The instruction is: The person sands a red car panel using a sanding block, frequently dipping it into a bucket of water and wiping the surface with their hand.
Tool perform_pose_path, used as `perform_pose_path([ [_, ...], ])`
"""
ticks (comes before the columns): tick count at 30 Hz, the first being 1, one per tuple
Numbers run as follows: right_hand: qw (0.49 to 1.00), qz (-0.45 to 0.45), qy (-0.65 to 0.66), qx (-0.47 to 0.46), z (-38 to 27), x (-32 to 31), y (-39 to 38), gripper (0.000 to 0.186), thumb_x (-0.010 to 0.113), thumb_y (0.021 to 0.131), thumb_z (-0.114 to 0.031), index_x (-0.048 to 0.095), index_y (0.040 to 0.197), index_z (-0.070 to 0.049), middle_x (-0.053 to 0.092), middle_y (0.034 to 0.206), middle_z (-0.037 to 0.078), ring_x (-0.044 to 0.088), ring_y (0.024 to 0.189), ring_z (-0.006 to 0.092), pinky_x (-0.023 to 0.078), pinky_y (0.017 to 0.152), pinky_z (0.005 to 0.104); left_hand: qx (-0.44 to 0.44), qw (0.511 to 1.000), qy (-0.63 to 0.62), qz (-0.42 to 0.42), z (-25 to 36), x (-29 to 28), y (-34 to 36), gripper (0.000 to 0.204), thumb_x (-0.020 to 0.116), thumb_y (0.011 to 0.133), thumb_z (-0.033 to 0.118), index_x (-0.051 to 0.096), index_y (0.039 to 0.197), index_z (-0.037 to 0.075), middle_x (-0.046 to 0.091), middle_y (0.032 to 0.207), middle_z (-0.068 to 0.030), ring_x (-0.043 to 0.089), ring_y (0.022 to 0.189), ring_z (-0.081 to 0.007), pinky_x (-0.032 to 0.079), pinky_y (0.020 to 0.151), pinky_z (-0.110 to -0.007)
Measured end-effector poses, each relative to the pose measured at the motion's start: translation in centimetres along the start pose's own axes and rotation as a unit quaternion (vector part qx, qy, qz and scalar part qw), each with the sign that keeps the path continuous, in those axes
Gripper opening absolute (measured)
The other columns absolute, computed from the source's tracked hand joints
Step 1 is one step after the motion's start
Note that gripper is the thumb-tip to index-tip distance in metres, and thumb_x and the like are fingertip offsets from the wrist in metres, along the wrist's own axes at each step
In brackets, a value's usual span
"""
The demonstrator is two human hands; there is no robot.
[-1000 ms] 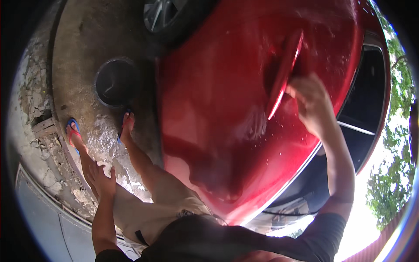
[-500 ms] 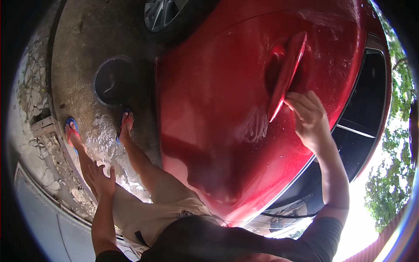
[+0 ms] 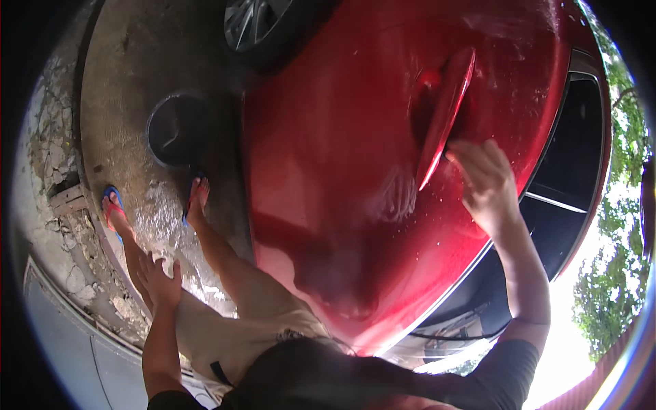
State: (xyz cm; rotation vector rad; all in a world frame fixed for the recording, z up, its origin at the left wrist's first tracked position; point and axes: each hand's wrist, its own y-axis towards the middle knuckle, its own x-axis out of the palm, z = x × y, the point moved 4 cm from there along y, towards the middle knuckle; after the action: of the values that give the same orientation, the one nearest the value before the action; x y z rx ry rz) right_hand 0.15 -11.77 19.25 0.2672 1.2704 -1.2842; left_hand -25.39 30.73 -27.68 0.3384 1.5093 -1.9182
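A red car door panel (image 3: 328, 164) fills the middle, wet-looking and smeared with whitish streaks. Its long red door handle (image 3: 447, 116) stands out over a rounded recess. Right beside the handle's nearer half is my right hand (image 3: 488, 184), fingers bent and drawn together, slightly blurred. The fingertips are at the handle's edge; whether they touch it, or pinch something small, cannot be made out. My left hand (image 3: 161, 281) hangs at the left in front of my leg, fingers spread and holding nothing.
A car wheel (image 3: 258, 24) is at the top. Dark side windows (image 3: 560, 160) line the car's right. On the wet concrete floor (image 3: 126, 147) lies a round dark cover (image 3: 179, 130), near my sandalled feet. Broken paving (image 3: 58, 150) and a grey panel (image 3: 61, 328) are at the left.
My right hand has shifted very slightly at the handle, and its fingers have blurred. The view has moved a little; my left hand stays as it was.
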Motion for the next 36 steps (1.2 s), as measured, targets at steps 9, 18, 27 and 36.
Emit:
perform_pose_path([
  [9, 0.995, 0.093, -0.042, 0.003, 0.9, 0.4, -1.3, 0.026, 0.068, 0.074, 0.001, 0.072, 0.100, 0.001, 0.072, 0.105, 0.011, 0.062, 0.074, 0.0227, 0.053, 0.068, 0.0374, 0.008, 0.999, -0.004, 0.045, -0.5, 0.7, -0.5, 0.051, 0.060, 0.098, 0.049, 0.066, 0.119, 0.003, 0.044, 0.156, -0.0207, 0.027, 0.153, -0.0406, 0.018, 0.123, -0.061],
  [18, 0.999, 0.034, 0.000, -0.013, -1.3, 0.0, -3.3, 0.035, 0.060, 0.074, 0.006, 0.072, 0.104, -0.006, 0.071, 0.101, 0.006, 0.060, 0.079, 0.0291, 0.050, 0.070, 0.0426, 0.001, 1.000, 0.010, 0.019, -0.1, -0.6, -1.1, 0.051, 0.061, 0.097, 0.048, 0.065, 0.120, 0.003, 0.043, 0.158, -0.0184, 0.026, 0.153, -0.0407, 0.020, 0.122, -0.063],
  [27, 0.991, 0.127, -0.031, -0.027, 0.4, -0.1, -3.3, 0.025, 0.067, 0.078, -0.006, 0.075, 0.099, -0.014, 0.074, 0.105, -0.003, 0.059, 0.083, 0.0263, 0.048, 0.071, 0.0421, -0.021, 0.999, -0.001, 0.032, -2.0, 0.1, -2.1, 0.052, 0.062, 0.096, 0.050, 0.065, 0.120, 0.003, 0.041, 0.159, -0.0190, 0.025, 0.154, -0.0411, 0.019, 0.122, -0.064],
  [36, 0.986, 0.109, -0.112, 0.066, -1.1, 2.2, -4.4, 0.024, 0.071, 0.083, -0.015, 0.076, 0.106, -0.017, 0.070, 0.127, -0.008, 0.057, 0.095, 0.0230, 0.046, 0.081, 0.0395, -0.030, 0.999, -0.013, 0.022, -2.1, 0.8, -1.7, 0.055, 0.060, 0.096, 0.052, 0.065, 0.122, 0.003, 0.041, 0.158, -0.0190, 0.025, 0.154, -0.0403, 0.020, 0.122, -0.064],
])
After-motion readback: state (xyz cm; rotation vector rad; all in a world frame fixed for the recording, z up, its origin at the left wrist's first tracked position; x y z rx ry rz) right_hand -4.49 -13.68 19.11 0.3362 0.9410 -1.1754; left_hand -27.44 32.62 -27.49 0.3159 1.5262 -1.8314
